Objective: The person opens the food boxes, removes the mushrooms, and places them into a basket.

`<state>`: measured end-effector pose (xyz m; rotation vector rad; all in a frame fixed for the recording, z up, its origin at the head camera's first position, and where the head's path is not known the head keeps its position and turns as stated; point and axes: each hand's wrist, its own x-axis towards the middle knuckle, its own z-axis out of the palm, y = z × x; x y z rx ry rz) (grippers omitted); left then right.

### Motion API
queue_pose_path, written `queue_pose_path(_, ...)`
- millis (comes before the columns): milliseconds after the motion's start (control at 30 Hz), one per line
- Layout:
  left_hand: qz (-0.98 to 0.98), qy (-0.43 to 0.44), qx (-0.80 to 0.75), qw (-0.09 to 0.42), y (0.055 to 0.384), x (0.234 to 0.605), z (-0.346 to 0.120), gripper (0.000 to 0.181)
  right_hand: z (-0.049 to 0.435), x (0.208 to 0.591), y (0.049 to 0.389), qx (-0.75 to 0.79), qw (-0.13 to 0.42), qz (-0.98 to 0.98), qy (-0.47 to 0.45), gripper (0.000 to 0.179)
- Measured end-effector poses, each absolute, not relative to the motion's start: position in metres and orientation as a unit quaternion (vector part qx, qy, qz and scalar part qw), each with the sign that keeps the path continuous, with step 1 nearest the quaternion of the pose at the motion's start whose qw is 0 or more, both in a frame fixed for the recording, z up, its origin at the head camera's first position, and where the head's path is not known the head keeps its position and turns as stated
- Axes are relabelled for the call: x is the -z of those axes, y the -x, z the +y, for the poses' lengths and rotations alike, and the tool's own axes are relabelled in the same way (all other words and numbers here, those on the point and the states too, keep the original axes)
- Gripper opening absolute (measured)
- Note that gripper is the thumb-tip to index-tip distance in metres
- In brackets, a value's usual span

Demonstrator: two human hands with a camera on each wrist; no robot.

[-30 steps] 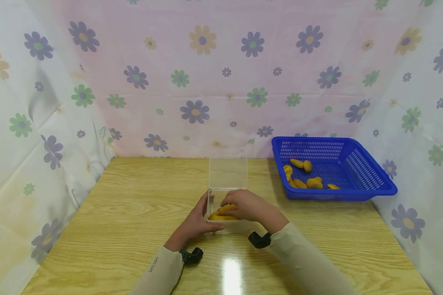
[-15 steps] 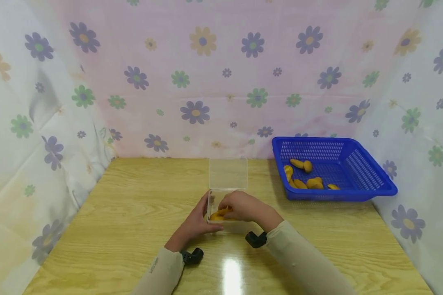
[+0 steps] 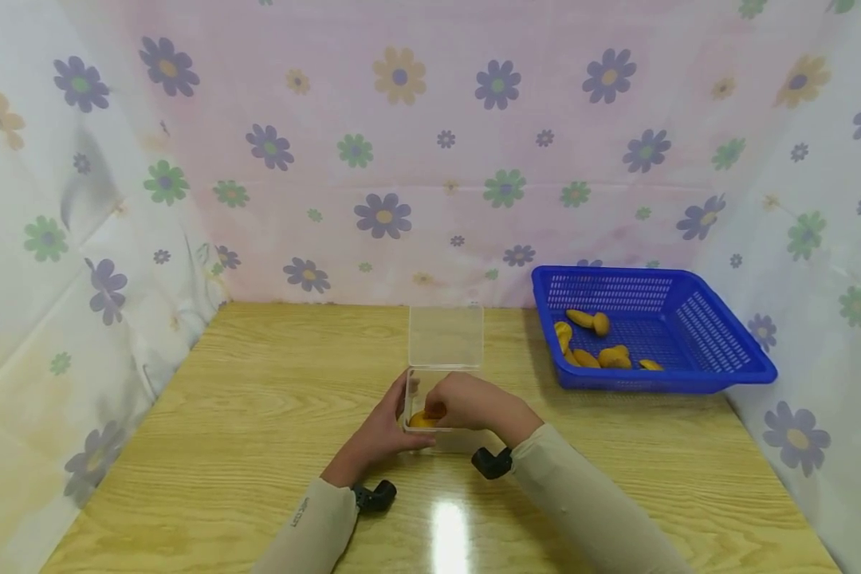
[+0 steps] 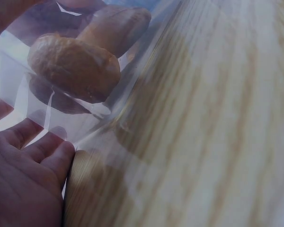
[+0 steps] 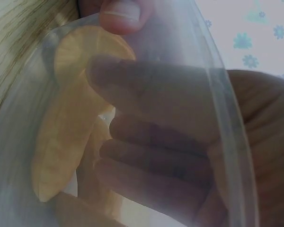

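Note:
A clear plastic box (image 3: 428, 381) sits on the table with its hinged lid (image 3: 446, 336) raised at the back. My left hand (image 3: 383, 433) grips its left side, thumb along the front and fingers behind. Inside lies a yellow-brown mushroom (image 3: 421, 419). Through the wall, the left wrist view shows a mushroom (image 4: 75, 66) with a rounded cap. My right hand (image 3: 469, 403) reaches down into the box, fingers bent. In the right wrist view its thumb (image 5: 132, 90) lies against a mushroom (image 5: 64, 132); more mushroom pieces sit below, partly hidden by the fingers.
A blue perforated plastic basket (image 3: 689, 381) stands at the back right, holding several more mushrooms (image 3: 613, 356). Flower-patterned cloth (image 3: 430, 159) rises behind the wooden table (image 3: 280, 375) and along both sides.
My right hand has sunk lower and slightly left inside the box, covering more of the mushrooms. My left hand keeps its grip on the box, and the basket is unchanged.

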<state>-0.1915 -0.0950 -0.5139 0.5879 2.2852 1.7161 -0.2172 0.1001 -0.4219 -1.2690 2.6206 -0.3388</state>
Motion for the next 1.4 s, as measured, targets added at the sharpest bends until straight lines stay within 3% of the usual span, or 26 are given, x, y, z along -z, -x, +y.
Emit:
queue_pose_path(400, 0.776, -0.211, -0.584, 0.11, 0.192, 0.514, -0.096, 0.117, 0.092, 0.426, 0.223, 0.07, 0.118, 0.893, 0.428, 0.007)
queue_pose_path(800, 0.779, -0.206, -0.583, 0.106, 0.193, 0.518, -0.095, 0.117, 0.092, 0.429, 0.23, 0.062, 0.143, 0.889, 0.431, 0.016)
queue_pose_path(1033, 0.778, -0.213, -0.582, 0.103, 0.193, 0.517, -0.096, 0.116, 0.096, 0.421, 0.229, 0.073, 0.142, 0.893, 0.422, 0.005)
queue_pose_path(1400, 0.785, -0.204, -0.577, 0.1, 0.193, 0.519, -0.095, 0.117, 0.105, 0.409, 0.225, 0.107, 0.123, 0.902, 0.401, 0.03)
